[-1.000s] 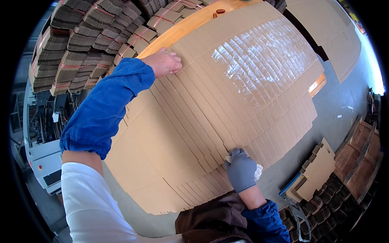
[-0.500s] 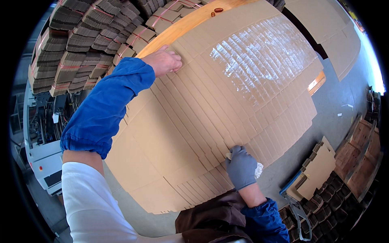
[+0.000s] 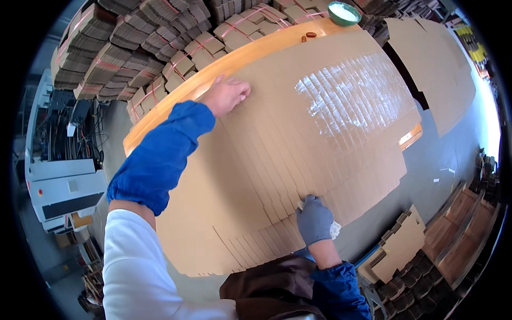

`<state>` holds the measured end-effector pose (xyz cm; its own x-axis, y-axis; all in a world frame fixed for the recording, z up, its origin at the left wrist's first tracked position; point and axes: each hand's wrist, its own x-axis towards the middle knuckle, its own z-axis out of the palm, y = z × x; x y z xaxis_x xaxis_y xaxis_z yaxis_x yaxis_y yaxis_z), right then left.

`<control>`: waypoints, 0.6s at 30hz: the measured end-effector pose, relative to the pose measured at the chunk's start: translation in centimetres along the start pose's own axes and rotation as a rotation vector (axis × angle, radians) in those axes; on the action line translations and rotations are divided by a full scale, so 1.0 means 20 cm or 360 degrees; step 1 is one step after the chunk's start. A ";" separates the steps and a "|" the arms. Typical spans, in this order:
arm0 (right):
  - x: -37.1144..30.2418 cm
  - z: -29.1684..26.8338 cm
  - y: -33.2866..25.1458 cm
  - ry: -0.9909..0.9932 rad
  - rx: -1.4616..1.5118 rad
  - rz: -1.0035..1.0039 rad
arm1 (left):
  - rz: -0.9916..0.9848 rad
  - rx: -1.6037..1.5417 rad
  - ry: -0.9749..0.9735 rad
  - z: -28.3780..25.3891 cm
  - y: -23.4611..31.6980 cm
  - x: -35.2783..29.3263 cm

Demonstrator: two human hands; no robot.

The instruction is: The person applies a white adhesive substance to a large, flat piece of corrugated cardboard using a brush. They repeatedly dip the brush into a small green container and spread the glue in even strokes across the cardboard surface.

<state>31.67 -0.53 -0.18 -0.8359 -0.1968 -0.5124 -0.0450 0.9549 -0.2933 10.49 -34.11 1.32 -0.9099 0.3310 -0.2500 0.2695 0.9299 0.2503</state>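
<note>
**Hands on fanned cardboard blanks**

Left hand (image 3: 226,95), bare, lies flat w/ fingers loosely spread on far edge of fanned cardboard blanks (image 3: 277,160), near the table's wooden rim (image 3: 176,98); judged to pin the spread so it can't slide. Right hand (image 3: 314,218), in grey glove, presses near edge of same spread, fingers curled over a white wad, prob. cloth (image 3: 334,229); exact grip can't be told. Blanks overlap like shingles, covering most of the tabletop. Shiny patch (image 3: 346,101) sits top right; wet or taped, unclear. Green bowl (image 3: 344,12) at far end, contents hard to read. Strapped cardboard bundles (image 3: 133,42) beyond table; grey machine (image 3: 64,181) at left, partly cut off.
</note>
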 end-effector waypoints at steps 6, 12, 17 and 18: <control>0.00 -0.01 -0.01 0.0020 0.0002 0.0045 | 0.0185 -0.0007 0.0132 0.09 -0.10 -0.19; -0.05 -0.01 -0.05 0.0110 0.0121 -0.0083 | 0.0422 0.0225 -0.0030 0.04 -0.09 -0.09; -0.05 0.02 -0.06 0.0149 0.0421 -0.0035 | 0.0445 0.0313 -0.0229 0.01 -0.07 -0.01; -0.06 0.02 -0.06 0.0160 0.0469 -0.0032 | 0.0454 0.0300 -0.0233 0.00 -0.07 -0.01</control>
<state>32.91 -1.50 0.37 -0.8871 -0.1779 -0.4260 0.0861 0.8427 -0.5314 10.35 -35.51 1.00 -0.7386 0.5880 -0.3298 0.5717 0.8055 0.1559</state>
